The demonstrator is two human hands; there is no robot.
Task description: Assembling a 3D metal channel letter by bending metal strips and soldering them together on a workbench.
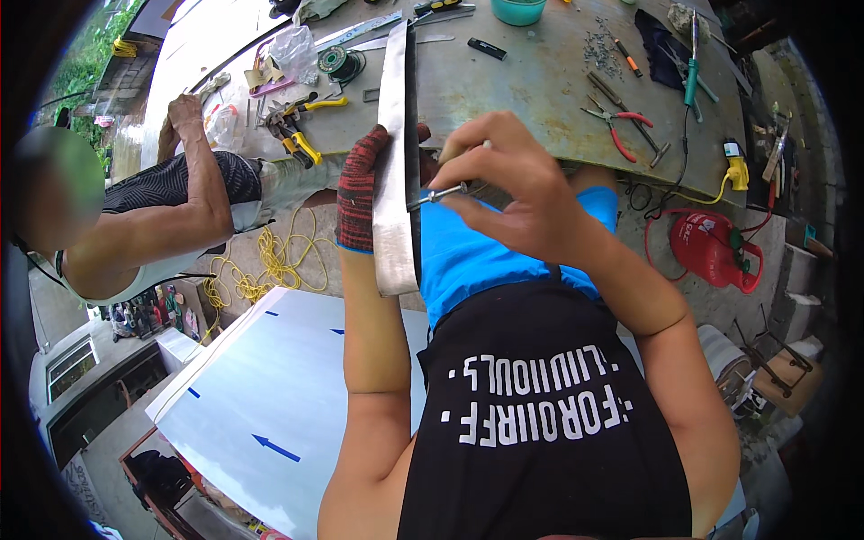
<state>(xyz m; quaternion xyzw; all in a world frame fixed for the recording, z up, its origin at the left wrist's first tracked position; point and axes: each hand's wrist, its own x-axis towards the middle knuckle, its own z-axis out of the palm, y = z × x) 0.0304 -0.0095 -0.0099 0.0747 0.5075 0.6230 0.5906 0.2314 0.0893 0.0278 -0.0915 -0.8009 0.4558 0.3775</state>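
Note:
My left hand point(358, 193), in a red and black knit glove, is wrapped round a long folded sheet-metal strip point(392, 171). The strip stands nearly lengthwise in front of me, its far end over the workbench and its near end above my lap. In my bare right hand point(535, 180), a slim metal rod with a flared end point(442, 193) is pinched between the fingers. Its tip points at the strip's dark right side; whether it touches cannot be made out. The gloved fingertips are partly hidden behind the strip.
The metal workbench point(540, 99) carries yellow-handled snips point(301, 135), a solder spool point(338, 63), red-handled pliers point(621, 121), a hammer point(630, 112), a soldering iron point(691, 81) and a teal bowl point(517, 11). Another person point(162, 198) works at left. A red gas cylinder point(706, 247) stands right.

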